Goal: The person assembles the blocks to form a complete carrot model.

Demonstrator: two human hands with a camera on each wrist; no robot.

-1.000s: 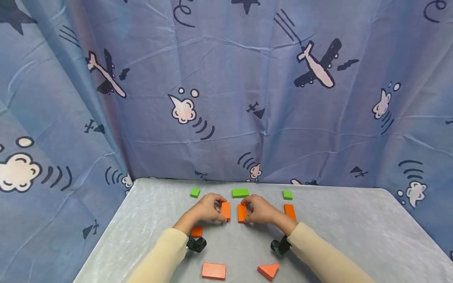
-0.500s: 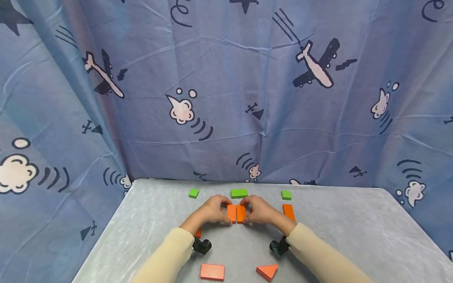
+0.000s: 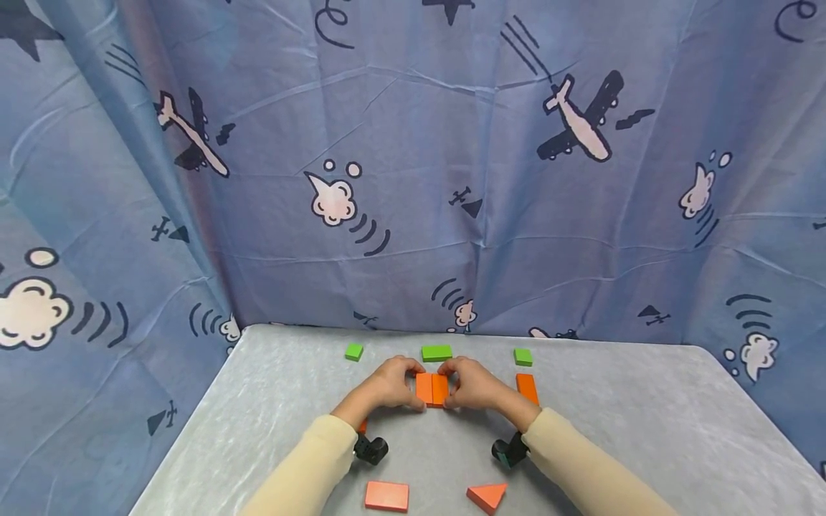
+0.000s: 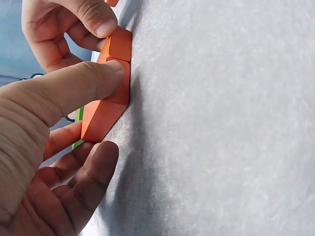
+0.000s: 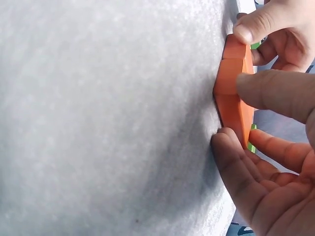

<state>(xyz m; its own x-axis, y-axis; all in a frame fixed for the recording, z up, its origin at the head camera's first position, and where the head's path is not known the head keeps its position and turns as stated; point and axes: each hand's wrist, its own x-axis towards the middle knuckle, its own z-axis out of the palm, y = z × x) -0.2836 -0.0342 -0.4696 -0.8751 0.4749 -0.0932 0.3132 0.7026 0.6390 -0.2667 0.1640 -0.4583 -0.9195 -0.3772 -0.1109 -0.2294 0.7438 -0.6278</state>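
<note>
Two orange rectangular blocks lie side by side on the table in the head view, long sides meeting. At the left one, the left block [image 3: 424, 388], my left hand [image 3: 388, 385] has its thumb on the near end and fingers at the far end. My right hand [image 3: 474, 385] pinches the right block [image 3: 440, 389] the same way. In the left wrist view the left thumb [image 4: 93, 81] presses the near face of the left block [image 4: 101, 118]. From the right wrist, the right block [image 5: 229, 110] shows between thumb and fingers.
Behind the hands stand a green rectangular block [image 3: 437, 352] and two small green blocks, left [image 3: 353, 352] and right [image 3: 523, 357]. An orange block [image 3: 526, 388] lies beyond the right wrist. Nearer are a pinkish-orange rectangle [image 3: 387, 495] and a triangular block [image 3: 487, 496]. A patterned curtain [image 3: 400, 143] hangs behind.
My left hand has moved the left block rightward, closing the gap until it meets the right block. My right hand has stayed almost in place.
</note>
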